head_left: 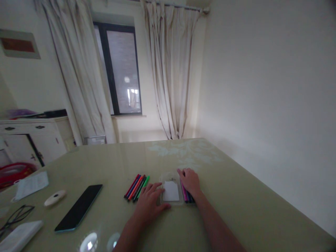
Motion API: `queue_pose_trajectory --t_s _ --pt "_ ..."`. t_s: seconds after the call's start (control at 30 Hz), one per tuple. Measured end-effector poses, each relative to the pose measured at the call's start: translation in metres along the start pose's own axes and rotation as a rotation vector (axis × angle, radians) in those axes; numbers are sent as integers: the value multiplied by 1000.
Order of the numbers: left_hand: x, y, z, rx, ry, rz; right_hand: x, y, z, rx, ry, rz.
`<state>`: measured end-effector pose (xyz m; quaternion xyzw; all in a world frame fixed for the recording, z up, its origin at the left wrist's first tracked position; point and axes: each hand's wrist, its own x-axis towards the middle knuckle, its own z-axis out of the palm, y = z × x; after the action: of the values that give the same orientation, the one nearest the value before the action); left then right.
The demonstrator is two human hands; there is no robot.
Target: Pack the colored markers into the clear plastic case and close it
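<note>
A clear plastic case (181,202) lies open on the table before me. A white card (171,191) rests in its left half, and several markers (186,194), pink and dark ones among them, lie in the right half. My left hand (149,202) is at the case's left edge, fingers and thumb spread apart and nothing seen in its grasp. Over the far end of the markers in the case bends my right hand (190,180); its fingers are curled and their tips hidden. Left of the case, several loose markers (136,187) in red, blue, black and green lie side by side.
A dark phone (80,207), a white oval object (55,198), glasses (19,215), a white box-like object (22,235) and a pale blue sheet-like item (31,185) lie on the table's left side. A wall (275,105) runs along the right edge.
</note>
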<state>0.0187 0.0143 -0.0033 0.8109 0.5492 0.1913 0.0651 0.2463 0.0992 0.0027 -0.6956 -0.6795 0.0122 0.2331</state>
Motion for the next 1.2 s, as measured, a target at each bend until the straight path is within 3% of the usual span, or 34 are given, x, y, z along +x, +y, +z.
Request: queue_pose_trajectory --t_s 1.2 --pt "-1 1 2 29 26 -3 2 5 6 59 15 -29"
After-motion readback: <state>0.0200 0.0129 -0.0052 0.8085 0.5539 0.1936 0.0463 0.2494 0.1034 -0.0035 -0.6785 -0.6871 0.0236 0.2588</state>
